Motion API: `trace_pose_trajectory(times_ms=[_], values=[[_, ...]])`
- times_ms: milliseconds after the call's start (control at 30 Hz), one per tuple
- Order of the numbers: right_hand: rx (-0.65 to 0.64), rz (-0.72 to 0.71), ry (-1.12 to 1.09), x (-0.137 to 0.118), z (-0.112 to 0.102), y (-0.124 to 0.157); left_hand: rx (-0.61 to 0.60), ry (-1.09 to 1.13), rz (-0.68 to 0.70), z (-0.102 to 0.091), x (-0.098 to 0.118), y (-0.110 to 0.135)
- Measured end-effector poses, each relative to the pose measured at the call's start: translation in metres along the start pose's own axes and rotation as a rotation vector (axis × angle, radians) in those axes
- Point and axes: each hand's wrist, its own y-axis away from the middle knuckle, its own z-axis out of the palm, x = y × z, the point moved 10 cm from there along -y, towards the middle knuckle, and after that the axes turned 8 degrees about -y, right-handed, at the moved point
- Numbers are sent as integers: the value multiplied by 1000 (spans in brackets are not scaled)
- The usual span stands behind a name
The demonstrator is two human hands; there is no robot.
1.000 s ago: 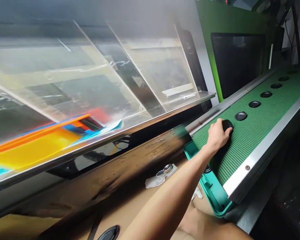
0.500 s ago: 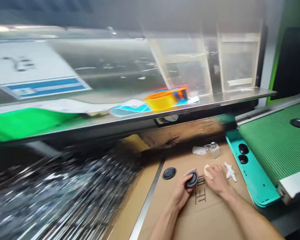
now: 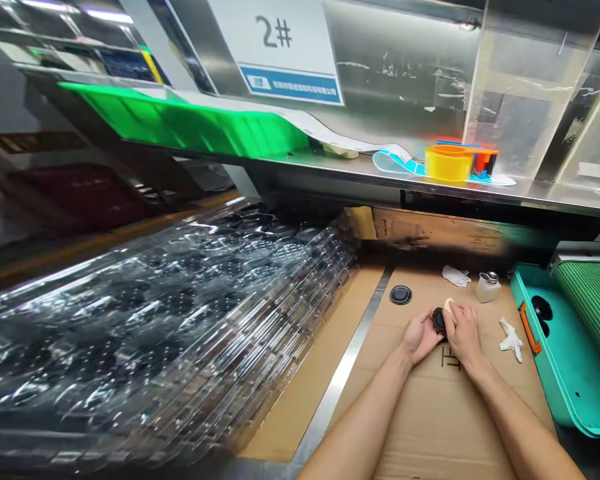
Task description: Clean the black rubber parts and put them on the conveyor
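Over the cardboard sheet (image 3: 430, 413), my left hand (image 3: 419, 339) holds a round black disc-shaped part (image 3: 439, 321) by its rim, tilted up. My right hand (image 3: 463, 333) is closed on a small cream-coloured pad (image 3: 449, 307), which meets the disc's right side. A second black disc (image 3: 401, 295) lies flat on the cardboard, to the left and beyond my hands. Beyond my right hand stand a white dispenser bottle (image 3: 489, 288) with a metal top and a crumpled white cloth (image 3: 456, 275). Another twisted white cloth (image 3: 511, 340) lies to the right.
Stacked clear plastic trays (image 3: 180, 320) fill the left side. At right, a teal bin (image 3: 570, 393) with black discs sits beside a green conveyor belt (image 3: 593, 307). A metal shelf (image 3: 360, 170) overhead carries a green bin (image 3: 220, 130) and a yellow tape roll (image 3: 449, 163).
My right hand has brought the cream pad over to the disc in my left hand; the hands were apart before. The view has swung to the left.
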Motion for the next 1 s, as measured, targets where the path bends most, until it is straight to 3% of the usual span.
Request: trace_pose_trajectory(times_ms=[100,233,400,533,667,800,933,1000], values=[[-9,-31,-70,-18,3,13,73,-7,9,-9,1,-1],[-44,-111,-137,-44,5,28,52,9,-56,-3,-8,-1],[76,34,-96,-25,-7,18,41,2,-3,3,-10,1],[-16,-43,-125,-32,4,22,36,18,-36,3,-12,2],[66,20,-88,-23,-4,23,19,15,-14,4,-10,1],[-60,-60,-79,-31,7,24,35,2,-26,1,-14,2],[29,15,-29,-28,-3,26,39,-29,1,-1,-11,1],[-46,-70,-40,-38,4,28,33,-24,-25,-1,-13,1]])
